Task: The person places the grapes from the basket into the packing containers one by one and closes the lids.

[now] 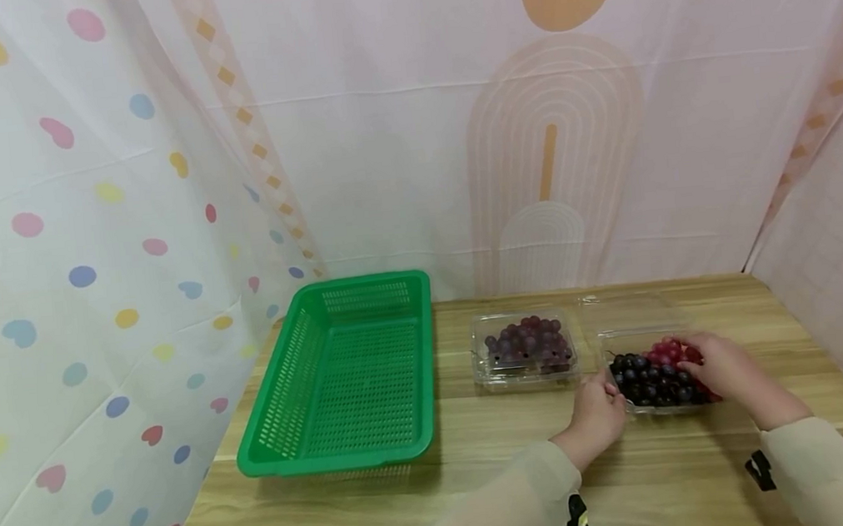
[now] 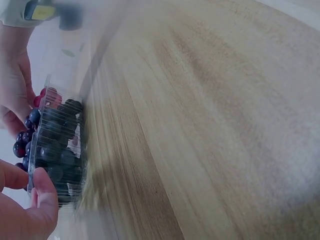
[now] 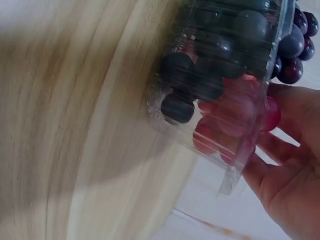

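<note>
A clear plastic fruit box (image 1: 663,409) stands on the table at the right with its lid (image 1: 632,311) folded back. Inside are black grapes (image 1: 650,381) and, at the far right side, red grapes (image 1: 666,351). My left hand (image 1: 599,416) pinches the box's near-left rim between thumb and fingers, as the left wrist view also shows. Over the opposite side reaches my right hand (image 1: 724,366), its fingers curled at the red grapes inside the rim. In the right wrist view, red grapes (image 3: 270,114) sit against those fingers (image 3: 287,150); some fingertips are hidden.
Left of the open box stands another clear box (image 1: 525,379) of dark red grapes, its lid down. A green plastic basket (image 1: 430,362) with nothing in it sits farther left on the wooden table (image 1: 472,492). Printed curtains (image 1: 399,173) hang behind and beside the table.
</note>
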`<action>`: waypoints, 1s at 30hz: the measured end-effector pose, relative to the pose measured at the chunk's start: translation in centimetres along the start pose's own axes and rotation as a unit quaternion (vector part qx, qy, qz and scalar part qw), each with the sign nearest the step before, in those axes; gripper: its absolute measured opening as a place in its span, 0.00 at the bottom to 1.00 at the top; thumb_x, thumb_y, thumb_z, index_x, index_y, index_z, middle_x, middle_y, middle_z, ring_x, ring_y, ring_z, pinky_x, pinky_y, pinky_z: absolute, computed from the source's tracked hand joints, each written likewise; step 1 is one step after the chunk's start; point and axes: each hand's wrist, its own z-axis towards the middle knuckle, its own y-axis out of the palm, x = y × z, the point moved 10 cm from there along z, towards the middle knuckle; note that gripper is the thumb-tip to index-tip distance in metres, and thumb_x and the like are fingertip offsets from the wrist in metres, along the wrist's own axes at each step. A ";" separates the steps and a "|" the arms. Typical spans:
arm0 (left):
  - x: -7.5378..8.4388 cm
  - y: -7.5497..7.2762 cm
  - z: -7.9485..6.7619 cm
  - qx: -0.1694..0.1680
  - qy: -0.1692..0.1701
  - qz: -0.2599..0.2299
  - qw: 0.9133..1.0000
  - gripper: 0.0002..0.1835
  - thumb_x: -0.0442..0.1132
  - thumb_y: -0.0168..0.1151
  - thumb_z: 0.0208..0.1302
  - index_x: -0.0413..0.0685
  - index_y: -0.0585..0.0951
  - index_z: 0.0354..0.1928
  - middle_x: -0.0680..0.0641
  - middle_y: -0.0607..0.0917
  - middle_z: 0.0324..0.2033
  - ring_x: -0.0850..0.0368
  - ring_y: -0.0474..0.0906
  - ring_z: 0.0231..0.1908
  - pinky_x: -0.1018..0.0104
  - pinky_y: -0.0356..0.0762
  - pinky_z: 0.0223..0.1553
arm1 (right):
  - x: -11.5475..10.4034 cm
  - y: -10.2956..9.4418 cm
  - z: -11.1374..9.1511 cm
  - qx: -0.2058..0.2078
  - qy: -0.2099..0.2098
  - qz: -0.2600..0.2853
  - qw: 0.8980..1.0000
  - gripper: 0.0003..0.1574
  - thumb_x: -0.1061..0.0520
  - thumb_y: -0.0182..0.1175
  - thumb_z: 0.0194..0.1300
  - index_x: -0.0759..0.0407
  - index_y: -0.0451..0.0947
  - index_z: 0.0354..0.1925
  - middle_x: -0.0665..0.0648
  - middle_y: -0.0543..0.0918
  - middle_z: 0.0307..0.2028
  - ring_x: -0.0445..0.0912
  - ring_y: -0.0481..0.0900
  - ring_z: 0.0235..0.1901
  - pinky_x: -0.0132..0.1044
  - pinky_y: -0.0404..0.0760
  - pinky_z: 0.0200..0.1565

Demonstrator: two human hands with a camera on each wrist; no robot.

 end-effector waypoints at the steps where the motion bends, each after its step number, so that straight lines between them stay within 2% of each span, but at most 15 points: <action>1: 0.0 0.1 0.0 -0.003 -0.001 -0.001 1.000 0.27 0.31 0.58 0.64 0.34 0.68 0.65 0.56 0.70 0.29 0.66 0.66 0.31 0.73 0.69 0.39 | 0.0 0.2 0.0 -0.008 0.002 -0.006 1.000 0.26 0.68 0.63 0.57 0.75 0.73 0.55 0.80 0.75 0.48 0.72 0.74 0.46 0.61 0.74 0.44; 9: -0.1 -0.1 0.0 -0.001 -0.002 0.010 1.000 0.26 0.31 0.58 0.64 0.34 0.68 0.64 0.56 0.70 0.29 0.65 0.67 0.32 0.73 0.69 0.39 | -0.1 0.5 0.2 -0.010 0.005 -0.032 0.999 0.23 0.65 0.65 0.56 0.76 0.76 0.50 0.79 0.77 0.45 0.70 0.75 0.43 0.59 0.75 0.43; 13: -0.2 0.0 0.0 -0.004 -0.008 -0.004 1.000 0.27 0.31 0.58 0.64 0.35 0.68 0.65 0.56 0.70 0.29 0.66 0.66 0.30 0.73 0.69 0.39 | -0.3 -0.3 -0.2 0.006 0.008 -0.039 0.999 0.25 0.62 0.65 0.57 0.76 0.75 0.51 0.79 0.75 0.45 0.70 0.75 0.42 0.58 0.75 0.42; 16: -0.2 0.1 0.1 -0.004 -0.005 -0.008 1.000 0.27 0.31 0.58 0.64 0.35 0.67 0.65 0.56 0.70 0.29 0.67 0.65 0.29 0.73 0.69 0.39 | -0.3 -1.1 -0.6 0.013 0.027 -0.024 0.999 0.25 0.63 0.63 0.59 0.77 0.74 0.52 0.79 0.73 0.45 0.68 0.75 0.39 0.57 0.76 0.39; 19: -0.1 -0.1 0.1 -0.001 0.000 -0.005 1.000 0.27 0.31 0.58 0.64 0.34 0.67 0.65 0.56 0.70 0.28 0.66 0.65 0.29 0.74 0.69 0.39 | -0.2 -1.1 -0.9 -0.009 0.047 -0.025 0.999 0.23 0.65 0.62 0.58 0.77 0.74 0.51 0.79 0.73 0.44 0.65 0.77 0.37 0.55 0.77 0.37; 23: 0.0 -0.2 0.1 -0.002 0.002 -0.004 1.000 0.27 0.31 0.58 0.64 0.33 0.67 0.65 0.55 0.70 0.28 0.66 0.65 0.29 0.74 0.69 0.38 | 0.0 -0.5 -1.0 -0.030 0.058 -0.042 0.997 0.23 0.66 0.63 0.56 0.78 0.75 0.50 0.78 0.74 0.41 0.67 0.76 0.38 0.57 0.76 0.39; 27: 0.0 -0.2 0.1 -0.009 -0.001 -0.011 1.000 0.27 0.31 0.58 0.65 0.33 0.67 0.65 0.55 0.70 0.29 0.66 0.65 0.29 0.73 0.69 0.38 | 0.0 -0.5 -1.0 0.005 0.053 -0.033 0.998 0.22 0.67 0.63 0.55 0.78 0.75 0.47 0.77 0.74 0.39 0.65 0.76 0.35 0.56 0.76 0.37; 30: 0.0 -0.2 0.1 -0.014 -0.008 -0.018 1.000 0.27 0.31 0.57 0.65 0.34 0.67 0.65 0.54 0.70 0.29 0.66 0.65 0.30 0.72 0.69 0.39 | 0.2 -0.4 -0.9 0.009 0.044 -0.003 0.999 0.21 0.67 0.63 0.56 0.78 0.75 0.48 0.76 0.75 0.38 0.63 0.78 0.33 0.53 0.78 0.34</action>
